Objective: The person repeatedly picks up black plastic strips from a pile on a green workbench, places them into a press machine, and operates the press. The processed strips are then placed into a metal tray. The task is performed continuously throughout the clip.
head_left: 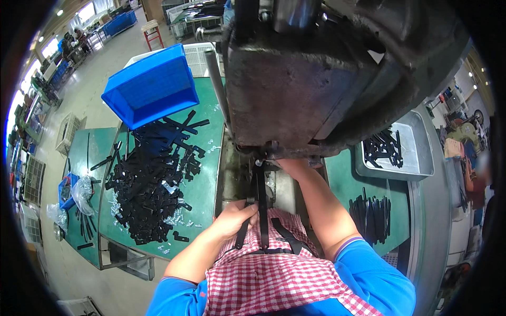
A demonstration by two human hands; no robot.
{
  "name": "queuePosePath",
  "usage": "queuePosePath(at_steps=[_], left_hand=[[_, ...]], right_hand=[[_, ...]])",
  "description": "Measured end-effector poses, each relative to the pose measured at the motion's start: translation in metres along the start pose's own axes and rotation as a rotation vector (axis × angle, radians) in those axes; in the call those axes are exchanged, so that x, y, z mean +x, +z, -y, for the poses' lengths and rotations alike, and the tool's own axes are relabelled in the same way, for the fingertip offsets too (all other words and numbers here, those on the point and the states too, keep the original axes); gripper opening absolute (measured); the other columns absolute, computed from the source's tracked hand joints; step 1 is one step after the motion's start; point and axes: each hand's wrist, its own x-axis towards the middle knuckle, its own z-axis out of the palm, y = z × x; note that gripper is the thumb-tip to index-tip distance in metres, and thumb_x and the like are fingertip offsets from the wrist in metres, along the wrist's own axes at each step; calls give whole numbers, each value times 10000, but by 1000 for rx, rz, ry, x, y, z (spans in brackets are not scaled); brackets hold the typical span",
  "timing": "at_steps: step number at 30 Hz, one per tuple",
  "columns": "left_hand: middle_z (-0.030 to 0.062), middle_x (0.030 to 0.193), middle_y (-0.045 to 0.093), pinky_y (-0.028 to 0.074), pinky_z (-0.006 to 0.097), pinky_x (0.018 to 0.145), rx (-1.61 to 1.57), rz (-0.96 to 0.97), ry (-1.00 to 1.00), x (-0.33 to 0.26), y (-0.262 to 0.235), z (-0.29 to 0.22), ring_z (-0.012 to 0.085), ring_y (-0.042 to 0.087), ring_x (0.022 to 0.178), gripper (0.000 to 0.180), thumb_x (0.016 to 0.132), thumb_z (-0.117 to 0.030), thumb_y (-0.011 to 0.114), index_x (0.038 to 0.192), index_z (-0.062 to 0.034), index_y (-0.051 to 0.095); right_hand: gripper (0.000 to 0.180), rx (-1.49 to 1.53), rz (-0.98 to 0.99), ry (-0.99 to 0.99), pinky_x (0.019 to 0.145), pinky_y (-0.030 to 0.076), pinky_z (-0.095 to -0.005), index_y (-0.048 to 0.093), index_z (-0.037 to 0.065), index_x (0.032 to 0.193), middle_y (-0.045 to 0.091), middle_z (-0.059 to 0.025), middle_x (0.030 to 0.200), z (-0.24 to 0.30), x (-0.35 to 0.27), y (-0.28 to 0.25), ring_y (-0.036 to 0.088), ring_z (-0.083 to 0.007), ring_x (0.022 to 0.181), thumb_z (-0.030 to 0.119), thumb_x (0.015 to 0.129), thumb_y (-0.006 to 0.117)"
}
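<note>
Honestly can't tell what the right hand (288,165) is up to, since its fingers are hidden under the press (295,95), whose top gets chopped off by the upper edge, and those shiny bits (178,217) left of the press are just too tiny to identify.

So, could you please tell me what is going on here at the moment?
A person is working at a large metal machine. Their left hand holds a short black strip beside a longer black bar, while their right hand reaches under the machine, its fingers hidden. On the left is a heap of black parts below a tipped blue bin; on the right, more black pieces lie in a grey tray.
</note>
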Motion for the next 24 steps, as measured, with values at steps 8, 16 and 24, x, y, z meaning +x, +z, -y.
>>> queuePosePath(at_steps=[8,16,24], left_hand=[[7,684,512,349,223,595,85,100,147,-2,3,7,103,442,639,354,921,-308,480,690,-45,530],[133,929,640,456,321,778,757,318,215,5,27,-12,215,586,839,445,908,-389,480,1059,15,589],[205,965,621,455,350,783,1041,247,278,20,54,-30,289,600,883,368,830,-251,544,1082,14,586]], right_hand=[[349,261,-68,-55,808,429,-365,543,77,1107,585,-87,1014,-60,-14,44,550,-238,935,350,910,453],[260,905,379,371,538,385,-207,603,20,1046,608,20,806,-5,-147,-5,488,-45,634,205,871,548],[414,1339,-777,424,482,431,-258,520,36,1073,587,-65,809,-208,-140,-109,528,-113,586,412,930,418]])
